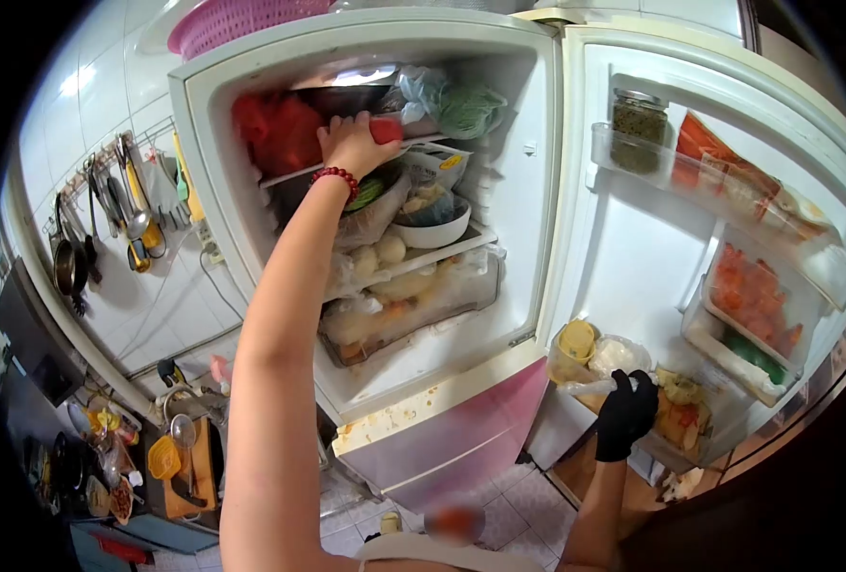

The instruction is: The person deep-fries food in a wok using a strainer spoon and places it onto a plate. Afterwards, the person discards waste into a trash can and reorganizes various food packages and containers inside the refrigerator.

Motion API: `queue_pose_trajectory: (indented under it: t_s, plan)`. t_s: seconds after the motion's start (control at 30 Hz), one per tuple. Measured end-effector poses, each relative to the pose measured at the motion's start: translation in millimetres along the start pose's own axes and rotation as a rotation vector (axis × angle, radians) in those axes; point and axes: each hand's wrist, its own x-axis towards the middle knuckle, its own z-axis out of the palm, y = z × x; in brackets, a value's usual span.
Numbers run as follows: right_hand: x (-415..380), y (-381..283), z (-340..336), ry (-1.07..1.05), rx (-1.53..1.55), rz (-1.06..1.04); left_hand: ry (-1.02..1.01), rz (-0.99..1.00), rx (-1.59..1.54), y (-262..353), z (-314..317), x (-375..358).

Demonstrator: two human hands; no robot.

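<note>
One red item (385,130): touching it with the left hand (349,148) above the upper shelf (294,175), beside the red bag (278,133), bending the grip around it but not clearly showing a pinch; reaching over the white bowl (434,233); farther out, curling the gloved right hand (626,417) at the door bin's rim (580,388), possibly steadying the open door (633,219), any pinch being impossible to tell

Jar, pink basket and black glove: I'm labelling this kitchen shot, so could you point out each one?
Jar (638,136): head view, middle of its filled body.
Pink basket (240,26): head view, its perforated side.
Black glove (625,417): head view, back of the gloved hand.
</note>
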Motion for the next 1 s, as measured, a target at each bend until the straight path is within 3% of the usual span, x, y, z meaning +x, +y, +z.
queue_pose_trajectory:
  t_s: [0.17, 0.23, 0.27, 0.3, 0.37, 0.4, 0.43, 0.47, 0.5, 0.57, 0.63, 0.73, 0.8, 0.87, 0.93, 1.0]
  plan:
    - [-3, 11, 7, 0.071, 0.09, -0.115, -0.225, -0.12, 0.022, 3, -3, 20]
    - [-6, 14, 12, 0.094, 0.069, -0.127, -0.13, -0.03, 0.058, 0, 7, 20]
    - [-5, 16, 12, 0.111, 0.086, -0.142, -0.187, -0.009, 0.046, 3, 2, 18]
    - [-8, 17, 18, 0.033, 0.092, -0.058, -0.13, 0.009, -0.033, -12, 25, 23]
    - [-2, 12, 4, 0.019, 0.103, -0.1, 0.217, 0.072, -0.164, -22, 52, 18]
    - [-3, 12, 7, 0.013, 0.11, -0.094, 0.306, 0.035, -0.268, -20, 54, 13]
    - [-2, 12, 5, 0.021, 0.112, -0.107, 0.271, -0.038, -0.388, -5, 33, -4]
    - [-2, 12, 1, -0.055, 0.12, -0.095, 0.639, 0.075, -0.444, 27, 7, -31]
    - [-1, 12, -8, 0.002, 0.121, -0.192, 0.618, 0.124, -0.649, 46, -10, -52]
    - [-6, 8, -21, -0.041, 0.132, -0.196, 0.321, 0.15, -1.15, 78, -16, -106]
    - [-15, 3, -29, -0.115, 0.13, -0.156, -0.026, 0.1, -1.396, 136, -51, -171]
    - [-27, 5, -41, -0.18, 0.121, -0.133, -0.477, 0.385, -1.613, 203, -67, -240]
    - [-37, 17, -30, -0.125, 0.214, -0.093, -0.713, 0.404, -1.82, 250, -71, -262]
    - [-42, 23, -26, -0.121, 0.259, -0.075, -0.721, 0.617, -1.652, 293, -78, -264]
    - [-41, 23, -25, -0.164, 0.259, -0.082, -0.551, 0.83, -1.644, 338, -83, -260]
    - [-47, 22, -14, -0.199, 0.37, 0.062, -0.394, 1.008, -1.584, 378, -88, -261]
